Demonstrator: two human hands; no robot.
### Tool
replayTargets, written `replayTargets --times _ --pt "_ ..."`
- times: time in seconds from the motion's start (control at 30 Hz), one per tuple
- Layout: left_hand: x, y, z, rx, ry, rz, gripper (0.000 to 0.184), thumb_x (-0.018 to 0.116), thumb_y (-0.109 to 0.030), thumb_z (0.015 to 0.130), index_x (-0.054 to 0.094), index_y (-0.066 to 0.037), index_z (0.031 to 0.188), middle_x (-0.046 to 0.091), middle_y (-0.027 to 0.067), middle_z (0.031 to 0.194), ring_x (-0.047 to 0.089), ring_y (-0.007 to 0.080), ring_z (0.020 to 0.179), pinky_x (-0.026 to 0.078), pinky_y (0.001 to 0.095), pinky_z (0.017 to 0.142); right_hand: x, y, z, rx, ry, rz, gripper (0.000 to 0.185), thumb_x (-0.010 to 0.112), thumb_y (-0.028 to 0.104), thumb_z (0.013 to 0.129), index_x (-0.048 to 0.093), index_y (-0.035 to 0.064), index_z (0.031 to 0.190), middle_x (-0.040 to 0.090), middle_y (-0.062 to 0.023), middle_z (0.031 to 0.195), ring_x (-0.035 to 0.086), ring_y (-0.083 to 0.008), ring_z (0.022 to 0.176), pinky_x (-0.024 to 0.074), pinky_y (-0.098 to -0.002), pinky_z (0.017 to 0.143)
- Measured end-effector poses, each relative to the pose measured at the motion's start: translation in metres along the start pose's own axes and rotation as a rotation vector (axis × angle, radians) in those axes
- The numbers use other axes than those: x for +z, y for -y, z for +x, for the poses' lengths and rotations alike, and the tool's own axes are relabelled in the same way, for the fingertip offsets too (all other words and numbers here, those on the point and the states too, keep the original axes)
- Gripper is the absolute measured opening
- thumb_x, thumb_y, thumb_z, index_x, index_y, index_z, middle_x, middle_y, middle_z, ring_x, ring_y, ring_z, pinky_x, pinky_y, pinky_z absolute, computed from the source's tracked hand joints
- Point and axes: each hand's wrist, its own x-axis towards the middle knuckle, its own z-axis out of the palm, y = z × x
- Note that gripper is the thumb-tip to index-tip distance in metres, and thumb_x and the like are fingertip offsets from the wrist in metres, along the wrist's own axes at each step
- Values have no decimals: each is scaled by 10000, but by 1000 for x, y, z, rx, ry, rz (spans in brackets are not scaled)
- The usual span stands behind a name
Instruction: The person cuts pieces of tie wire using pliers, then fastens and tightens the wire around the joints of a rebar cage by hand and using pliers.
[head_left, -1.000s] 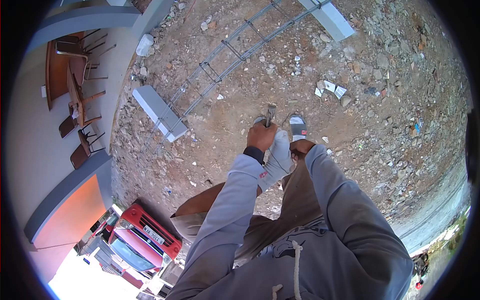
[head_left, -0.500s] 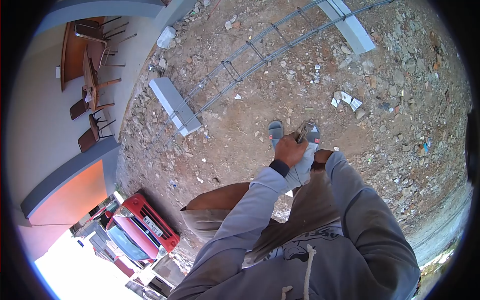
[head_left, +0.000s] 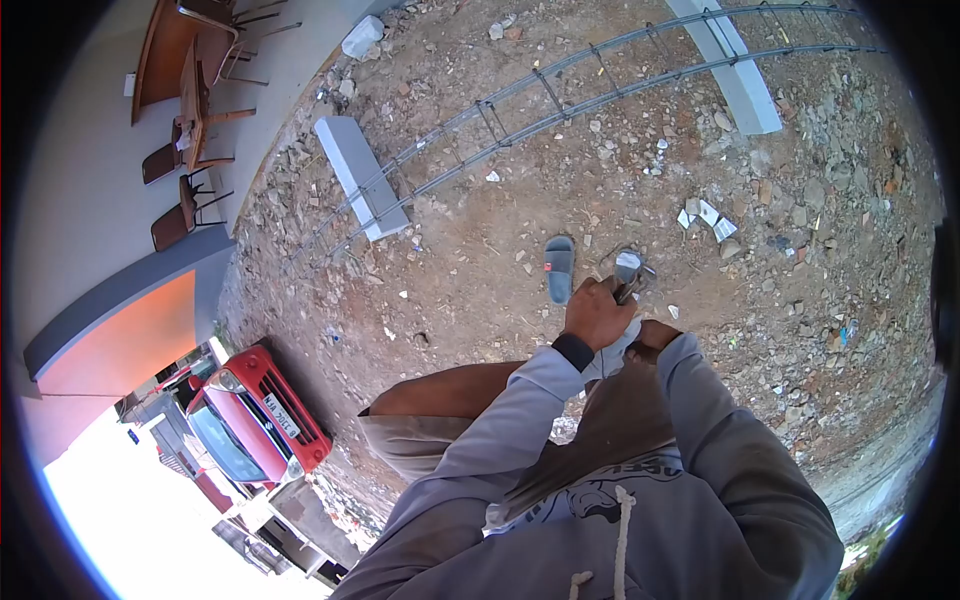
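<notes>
Right hand (head_left: 652,340) is partly hidden beside pale grey-white fabric (head_left: 612,352), so its grip can't be told. A dull metal hand tool (head_left: 626,293) is clutched in the left hand (head_left: 598,312), shifted since a second ago off the now-uncovered grey slide sandal (head_left: 560,272).

Just right of the grey sandal (head_left: 560,285), left hand (head_left: 598,314) covers most of the tool (head_left: 626,293); type too small to tell. Right hand (head_left: 652,338), lower right of sandal: fingers hidden, hold unclear. White item (head_left: 612,352) below sandal, mostly covered. Pale block (head_left: 745,95), sandal's far upper right, cut by top edge. Car plate (head_left: 281,416), far lower left of sandal, too small to read surely.
</notes>
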Motion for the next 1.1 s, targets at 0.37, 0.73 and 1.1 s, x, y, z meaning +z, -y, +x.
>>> replayTargets --times 0.37,0.73,1.1 --pt "-17 18 11 -115 -61 7 318 548 -301 751 598 0 844 613 260 862 587 416 849 467 454 773 -9 11 60 232 111 331 188 519 217 840 555 94 703 489 -22 551 395 -120 422 337 -288 401" --pt "-18 23 22 -180 -17 11 354 529 -319 759 614 15 845 617 268 888 584 420 885 462 457 792 -40 -5 105 63 26 -127 237 523 225 853 570 45 708 539 -71 589 482 -178 470 383 -344 419" --pt "-18 36 30 -252 -60 -9 403 566 -342 745 634 28 889 635 254 855 612 402 854 473 427 765 -16 37 85 50 22 173 199 596 227 809 615 30 789 605 -69 673 592 -173 569 497 -296 505"
